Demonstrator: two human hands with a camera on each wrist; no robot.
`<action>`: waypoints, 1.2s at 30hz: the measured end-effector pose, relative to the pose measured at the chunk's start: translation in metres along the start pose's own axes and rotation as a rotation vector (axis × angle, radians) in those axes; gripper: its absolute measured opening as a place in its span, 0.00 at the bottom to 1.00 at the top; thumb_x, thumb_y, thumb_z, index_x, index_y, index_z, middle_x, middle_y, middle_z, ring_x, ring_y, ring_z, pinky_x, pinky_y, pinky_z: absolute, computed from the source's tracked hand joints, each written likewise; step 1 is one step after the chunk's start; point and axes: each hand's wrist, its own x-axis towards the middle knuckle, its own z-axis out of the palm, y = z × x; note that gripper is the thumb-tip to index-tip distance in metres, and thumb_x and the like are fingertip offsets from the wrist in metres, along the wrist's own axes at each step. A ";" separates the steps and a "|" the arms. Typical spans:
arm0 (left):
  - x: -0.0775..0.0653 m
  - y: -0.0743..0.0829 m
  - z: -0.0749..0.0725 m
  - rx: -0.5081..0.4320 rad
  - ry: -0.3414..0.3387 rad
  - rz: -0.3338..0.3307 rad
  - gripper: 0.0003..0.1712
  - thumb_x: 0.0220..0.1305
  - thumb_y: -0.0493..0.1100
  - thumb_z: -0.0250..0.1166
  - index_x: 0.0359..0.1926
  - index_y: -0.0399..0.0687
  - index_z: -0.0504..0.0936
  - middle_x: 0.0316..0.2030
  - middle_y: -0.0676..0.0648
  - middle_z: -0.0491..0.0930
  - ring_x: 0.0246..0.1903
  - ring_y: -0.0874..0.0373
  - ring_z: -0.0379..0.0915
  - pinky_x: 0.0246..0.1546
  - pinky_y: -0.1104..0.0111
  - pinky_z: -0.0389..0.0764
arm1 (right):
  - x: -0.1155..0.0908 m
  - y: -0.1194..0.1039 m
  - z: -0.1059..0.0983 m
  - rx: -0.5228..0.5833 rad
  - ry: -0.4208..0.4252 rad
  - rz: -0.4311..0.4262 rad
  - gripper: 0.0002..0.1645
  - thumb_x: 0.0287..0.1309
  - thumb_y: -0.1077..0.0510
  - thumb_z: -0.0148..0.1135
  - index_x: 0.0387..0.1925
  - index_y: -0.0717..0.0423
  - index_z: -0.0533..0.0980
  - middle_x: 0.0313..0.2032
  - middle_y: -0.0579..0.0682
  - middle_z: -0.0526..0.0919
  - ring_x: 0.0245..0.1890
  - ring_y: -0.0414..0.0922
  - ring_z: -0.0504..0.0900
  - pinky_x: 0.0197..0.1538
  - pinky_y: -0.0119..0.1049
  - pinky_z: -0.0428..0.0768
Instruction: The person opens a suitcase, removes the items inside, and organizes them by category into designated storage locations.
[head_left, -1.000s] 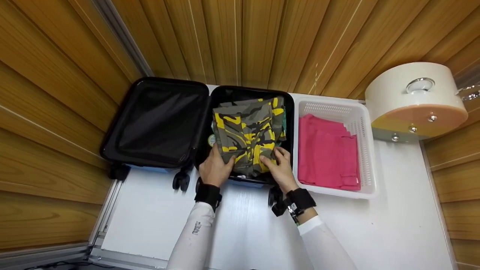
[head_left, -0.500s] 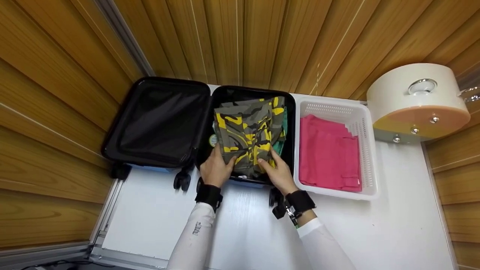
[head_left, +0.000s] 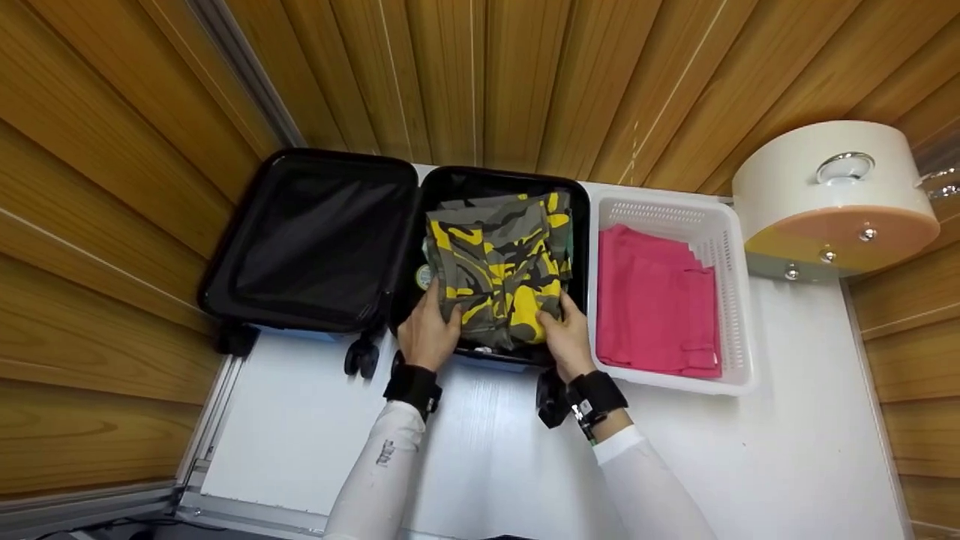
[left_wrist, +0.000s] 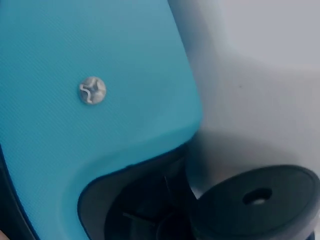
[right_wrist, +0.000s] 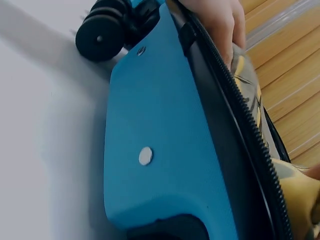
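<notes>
A folded yellow, grey and black camouflage garment (head_left: 495, 277) lies in the right half of an open suitcase (head_left: 581, 225). My left hand (head_left: 429, 330) grips its near left corner, thumb on top and the other fingers down the side. At the near right corner, my right hand (head_left: 568, 334) holds the cloth the same way. More camouflage cloth shows beneath, with a bit of green fabric at the right. The right wrist view catches the garment (right_wrist: 295, 200) above the zip edge and the left hand (right_wrist: 215, 20) at the top. The left wrist view shows mostly blue shell (left_wrist: 100, 125).
The suitcase's black-lined other half (head_left: 315, 240) lies open at the left. A white plastic basket (head_left: 739, 300) with a folded pink garment (head_left: 656, 307) stands at the right. Beyond it is a cream rounded object (head_left: 825, 172) with a handle. Caster wheels (head_left: 362, 358) stick out in front.
The right hand has shifted right to the garment's corner, spreading the near edge wider and covering more of the green fabric. The left hand stays at its corner.
</notes>
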 end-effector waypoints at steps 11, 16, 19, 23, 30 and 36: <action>0.000 0.024 -0.021 -0.299 0.169 0.287 0.33 0.71 0.33 0.67 0.75 0.43 0.73 0.64 0.37 0.81 0.56 0.39 0.80 0.37 0.50 0.82 | -0.022 -0.024 -0.007 0.060 0.092 -0.196 0.38 0.67 0.75 0.56 0.77 0.69 0.63 0.70 0.72 0.72 0.45 0.43 0.83 0.44 0.26 0.83; -0.001 0.043 -0.028 -0.369 0.229 0.394 0.31 0.71 0.33 0.67 0.74 0.39 0.74 0.64 0.37 0.81 0.58 0.40 0.80 0.46 0.50 0.83 | -0.040 -0.058 -0.018 0.051 0.117 -0.319 0.36 0.64 0.79 0.56 0.74 0.76 0.64 0.67 0.78 0.72 0.40 0.39 0.83 0.40 0.26 0.82; -0.003 0.054 -0.029 -0.404 0.256 0.442 0.31 0.71 0.32 0.67 0.73 0.36 0.74 0.63 0.36 0.82 0.57 0.40 0.80 0.49 0.49 0.82 | -0.039 -0.059 -0.028 0.143 0.107 -0.346 0.37 0.65 0.80 0.54 0.75 0.75 0.62 0.70 0.76 0.69 0.50 0.37 0.83 0.50 0.26 0.83; -0.006 0.074 -0.024 -0.442 0.243 0.490 0.30 0.72 0.33 0.66 0.73 0.34 0.73 0.63 0.35 0.81 0.58 0.40 0.80 0.50 0.50 0.82 | -0.038 -0.058 -0.048 0.227 0.146 -0.365 0.36 0.66 0.79 0.55 0.75 0.73 0.64 0.70 0.71 0.73 0.54 0.39 0.83 0.55 0.29 0.83; -0.014 0.110 0.002 -0.513 0.138 0.528 0.31 0.75 0.37 0.65 0.74 0.34 0.71 0.65 0.34 0.78 0.64 0.40 0.77 0.60 0.51 0.81 | -0.048 -0.065 -0.101 0.264 0.244 -0.335 0.37 0.68 0.76 0.55 0.78 0.66 0.64 0.66 0.58 0.78 0.55 0.43 0.82 0.54 0.29 0.83; -0.020 0.135 0.034 -0.479 -0.020 0.490 0.33 0.76 0.40 0.65 0.76 0.37 0.68 0.68 0.35 0.77 0.66 0.43 0.76 0.62 0.55 0.80 | -0.048 -0.060 -0.149 0.321 0.284 -0.234 0.39 0.71 0.75 0.55 0.80 0.62 0.62 0.64 0.52 0.78 0.51 0.40 0.84 0.47 0.27 0.85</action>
